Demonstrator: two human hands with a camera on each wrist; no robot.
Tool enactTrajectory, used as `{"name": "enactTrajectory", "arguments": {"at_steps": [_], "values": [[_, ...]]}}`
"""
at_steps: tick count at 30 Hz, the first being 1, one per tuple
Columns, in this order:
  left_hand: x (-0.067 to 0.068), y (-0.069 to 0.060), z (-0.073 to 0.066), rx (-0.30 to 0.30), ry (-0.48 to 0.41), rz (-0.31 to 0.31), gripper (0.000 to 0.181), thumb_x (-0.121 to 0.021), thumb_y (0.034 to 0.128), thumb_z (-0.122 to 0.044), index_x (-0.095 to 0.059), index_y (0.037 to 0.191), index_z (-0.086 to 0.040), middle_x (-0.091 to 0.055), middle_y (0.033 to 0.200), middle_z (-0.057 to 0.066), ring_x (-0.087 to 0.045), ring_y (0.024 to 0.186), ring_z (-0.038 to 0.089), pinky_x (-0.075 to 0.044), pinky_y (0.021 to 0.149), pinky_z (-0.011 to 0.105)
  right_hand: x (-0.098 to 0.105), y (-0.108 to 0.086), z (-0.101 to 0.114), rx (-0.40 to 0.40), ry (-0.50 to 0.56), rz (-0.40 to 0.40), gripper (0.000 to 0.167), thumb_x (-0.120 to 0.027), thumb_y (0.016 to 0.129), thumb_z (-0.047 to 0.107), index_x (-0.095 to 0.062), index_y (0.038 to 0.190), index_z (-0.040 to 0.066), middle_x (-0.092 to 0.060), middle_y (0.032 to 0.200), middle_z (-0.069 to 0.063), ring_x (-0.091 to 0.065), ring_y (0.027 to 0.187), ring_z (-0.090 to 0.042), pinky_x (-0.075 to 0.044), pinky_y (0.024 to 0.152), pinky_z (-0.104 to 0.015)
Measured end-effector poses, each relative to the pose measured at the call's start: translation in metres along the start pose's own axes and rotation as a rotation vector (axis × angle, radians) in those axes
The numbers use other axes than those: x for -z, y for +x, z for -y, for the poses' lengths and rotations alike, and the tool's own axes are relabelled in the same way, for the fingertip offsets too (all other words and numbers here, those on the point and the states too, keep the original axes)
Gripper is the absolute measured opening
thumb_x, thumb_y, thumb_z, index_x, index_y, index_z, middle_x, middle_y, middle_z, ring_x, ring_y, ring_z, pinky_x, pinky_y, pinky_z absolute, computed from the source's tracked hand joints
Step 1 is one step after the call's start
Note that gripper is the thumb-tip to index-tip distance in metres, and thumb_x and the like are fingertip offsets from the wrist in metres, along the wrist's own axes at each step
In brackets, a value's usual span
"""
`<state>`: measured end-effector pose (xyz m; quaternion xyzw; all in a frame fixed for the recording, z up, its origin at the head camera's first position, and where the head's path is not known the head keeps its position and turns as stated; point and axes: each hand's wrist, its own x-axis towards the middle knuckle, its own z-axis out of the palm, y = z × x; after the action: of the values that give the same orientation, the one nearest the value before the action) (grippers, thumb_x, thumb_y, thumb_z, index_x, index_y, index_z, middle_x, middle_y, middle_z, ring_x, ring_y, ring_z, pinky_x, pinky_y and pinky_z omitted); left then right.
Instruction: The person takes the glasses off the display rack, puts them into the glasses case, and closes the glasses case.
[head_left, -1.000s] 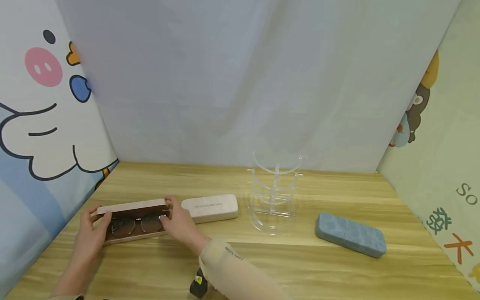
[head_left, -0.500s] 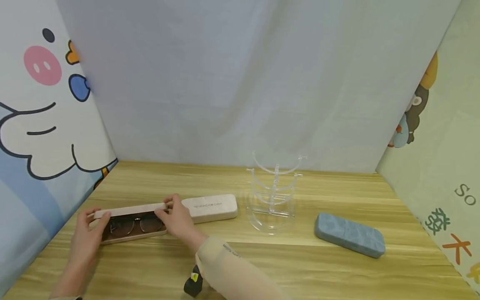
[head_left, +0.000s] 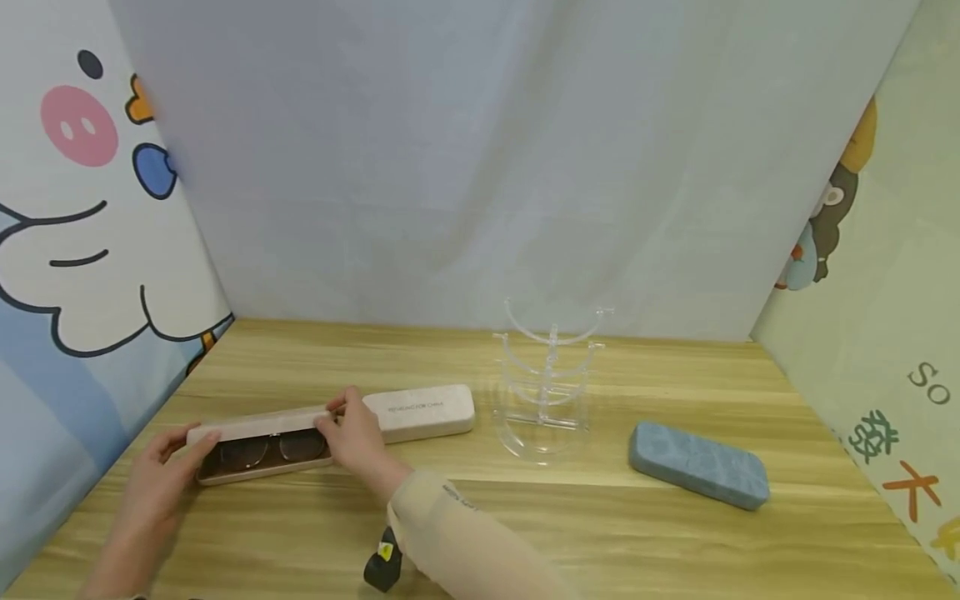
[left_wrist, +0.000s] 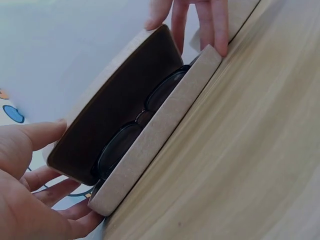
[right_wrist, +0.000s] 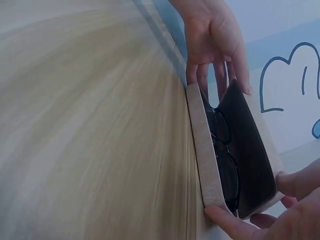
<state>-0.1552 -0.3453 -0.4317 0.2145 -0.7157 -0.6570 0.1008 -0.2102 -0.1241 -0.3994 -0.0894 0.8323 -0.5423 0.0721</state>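
Observation:
A pale glasses case (head_left: 264, 423) lies at the left of the table, its lid partly lowered over a dark lining. Inside sits a pair of dark-lensed glasses (left_wrist: 118, 150), folded along the base. At the case's left end my left hand (head_left: 159, 479) holds it, thumb on the lid's edge and fingertips along the end. My right hand (head_left: 362, 435) grips the right end, its thumb also on the lid. In the right wrist view the gap between lid and base (right_wrist: 204, 145) is wide enough to show both lenses.
A second pale glasses case (head_left: 431, 414) lies closed behind my right hand. Right of it stands a clear tiered display stand (head_left: 550, 371). A blue glasses case (head_left: 697, 464) rests farther right. Near my right forearm is a small black object (head_left: 382, 568) with a yellow mark.
The lid has come down toward the base under both hands, covering more of the glasses. The stand and the other cases have stayed put.

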Motion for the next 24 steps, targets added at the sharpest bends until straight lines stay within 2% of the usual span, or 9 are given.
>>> {"name": "enactTrajectory", "arguments": {"at_steps": [2,5,7,11,13,15,18,22,24], "values": [[0.003,0.0,0.0,0.009,0.002,0.012,0.03,-0.068,0.0815,-0.028,-0.051,0.107,-0.027,-0.044,0.095,-0.021,-0.043,0.08,-0.009,-0.04,0.063,0.006,-0.001,0.0,0.0,0.006,-0.01,-0.003,0.014,-0.062,0.087,0.021,-0.05,0.095,0.017,-0.061,0.112,-0.009,-0.057,0.1,-0.019,-0.045,0.073,-0.025],[0.005,-0.001,-0.002,0.009,0.123,0.023,0.036,-0.065,0.0826,-0.033,-0.049,0.114,-0.028,-0.041,0.102,-0.02,-0.041,0.08,-0.011,-0.04,0.064,0.006,-0.001,0.0,-0.001,0.004,0.001,0.002,0.014,-0.062,0.087,0.02,-0.051,0.095,0.017,-0.06,0.113,-0.009,-0.058,0.092,-0.018,-0.045,0.069,-0.024],[0.006,-0.001,-0.003,0.011,0.226,0.038,0.048,-0.062,0.0838,-0.039,-0.044,0.126,-0.024,-0.041,0.119,-0.008,-0.04,0.085,-0.01,-0.04,0.065,0.006,-0.002,0.001,-0.002,-0.001,0.017,0.014,0.014,-0.062,0.087,0.019,-0.051,0.095,0.016,-0.059,0.115,-0.008,-0.057,0.079,-0.016,-0.044,0.061,-0.023],[0.008,-0.003,-0.005,0.006,0.46,0.072,0.073,-0.056,0.0859,-0.045,-0.031,0.139,-0.002,-0.025,0.145,0.019,-0.047,0.11,0.02,-0.043,0.07,0.014,-0.004,0.001,-0.005,-0.006,0.003,0.022,0.009,-0.064,0.084,0.011,-0.056,0.088,0.012,-0.062,0.104,-0.004,-0.049,0.063,-0.011,-0.041,0.053,-0.021],[0.008,-0.004,-0.006,-0.008,0.577,0.08,0.077,-0.055,0.0866,-0.046,-0.03,0.138,0.006,-0.024,0.143,0.029,-0.041,0.119,0.037,-0.046,0.079,0.026,-0.006,0.0,-0.007,-0.008,-0.043,0.007,0.009,-0.066,0.081,0.005,-0.06,0.08,0.011,-0.063,0.094,0.0,-0.052,0.071,-0.008,-0.043,0.06,-0.02],[0.008,-0.005,-0.007,-0.03,0.668,0.071,0.076,-0.055,0.0863,-0.046,-0.034,0.134,0.009,-0.032,0.136,0.034,-0.04,0.119,0.045,-0.045,0.085,0.04,-0.008,0.0,-0.009,-0.004,-0.091,-0.016,0.012,-0.068,0.077,0.001,-0.063,0.074,0.011,-0.064,0.086,0.002,-0.055,0.083,-0.008,-0.044,0.068,-0.02],[0.004,-0.006,-0.007,-0.046,0.704,0.063,0.074,-0.054,0.0868,-0.046,-0.036,0.131,0.011,-0.037,0.131,0.035,-0.042,0.115,0.046,-0.04,0.088,0.05,-0.007,-0.001,-0.011,0.003,-0.124,-0.021,0.014,-0.069,0.075,0.0,-0.065,0.074,0.013,-0.065,0.091,0.003,-0.057,0.096,-0.01,-0.046,0.077,-0.022],[-0.003,-0.007,-0.009,-0.035,0.681,0.058,0.072,-0.055,0.0875,-0.042,-0.033,0.131,0.011,-0.037,0.13,0.035,-0.042,0.115,0.046,-0.039,0.089,0.05,0.001,-0.002,-0.018,0.049,-0.136,0.018,0.011,-0.068,0.077,0.003,-0.067,0.081,0.013,-0.067,0.094,0.002,-0.059,0.093,-0.011,-0.046,0.07,-0.02],[-0.007,-0.008,-0.01,-0.035,0.677,0.043,0.068,-0.056,0.0877,-0.037,-0.034,0.13,0.011,-0.037,0.13,0.035,-0.042,0.115,0.046,-0.038,0.09,0.05,0.007,-0.004,-0.024,0.075,-0.139,0.057,0.008,-0.066,0.079,0.006,-0.068,0.084,0.012,-0.067,0.091,0.001,-0.06,0.084,-0.008,-0.045,0.063,-0.018]]}}
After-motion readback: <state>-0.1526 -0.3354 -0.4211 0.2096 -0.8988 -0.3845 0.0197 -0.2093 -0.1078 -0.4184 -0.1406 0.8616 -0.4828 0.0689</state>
